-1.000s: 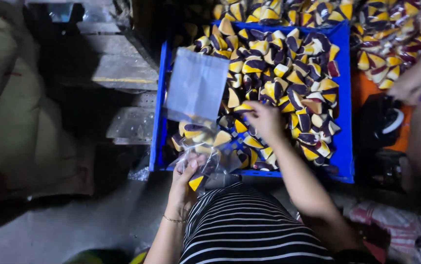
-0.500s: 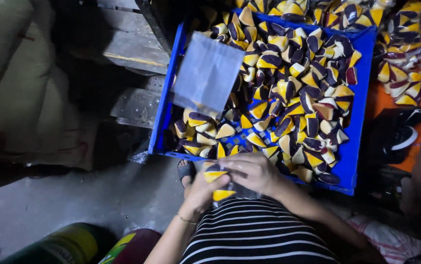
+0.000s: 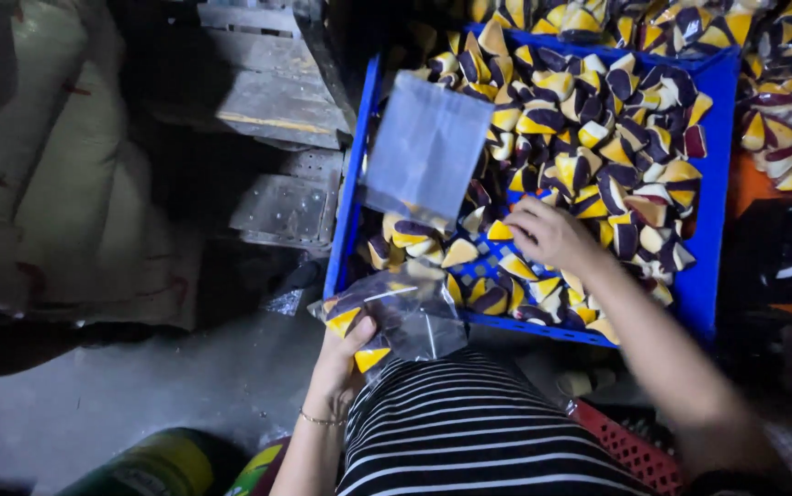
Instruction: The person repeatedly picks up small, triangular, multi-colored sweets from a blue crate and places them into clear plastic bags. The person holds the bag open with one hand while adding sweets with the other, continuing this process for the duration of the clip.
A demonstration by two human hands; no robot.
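Hands: left [image 3: 345, 344] grips bag [image 3: 396, 308]; right [image 3: 548, 234] perhaps reaching.

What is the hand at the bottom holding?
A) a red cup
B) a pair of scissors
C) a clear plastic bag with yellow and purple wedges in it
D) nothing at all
C: the left hand grips a clear plastic bag holding a few yellow and purple wedge pieces, while the right hand reaches into the blue crate full of the same pieces.
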